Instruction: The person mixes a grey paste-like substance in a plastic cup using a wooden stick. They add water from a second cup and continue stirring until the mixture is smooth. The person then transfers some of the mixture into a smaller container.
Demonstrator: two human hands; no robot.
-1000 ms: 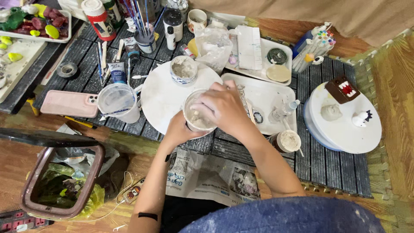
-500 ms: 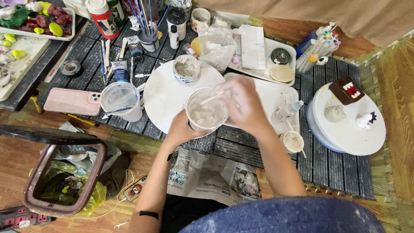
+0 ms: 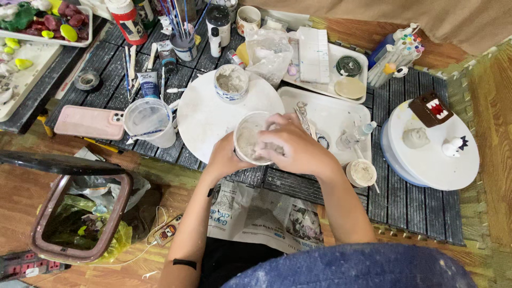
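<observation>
White clay paste fills a small cup (image 3: 249, 138) that sits at the near edge of a round white board (image 3: 205, 114). The left hand (image 3: 224, 158) is wrapped around the cup from below and holds it tight. The right hand (image 3: 290, 145) lies over the cup's right side, its fingers (image 3: 269, 132) bent together down into the cup. I cannot tell if they pinch anything.

Another cup (image 3: 231, 82) with grey paste stands farther back on the board. A clear plastic cup (image 3: 149, 120) stands just left of the board, and a pink phone (image 3: 88, 122) lies beside that. A white tray (image 3: 333, 114) is right of the hands. Well to the right, a round stand (image 3: 434, 160) holds a brown block with teeth (image 3: 431, 109). Newspaper (image 3: 266, 216) lies under the arms. A bin (image 3: 80, 218) sits low on the left.
</observation>
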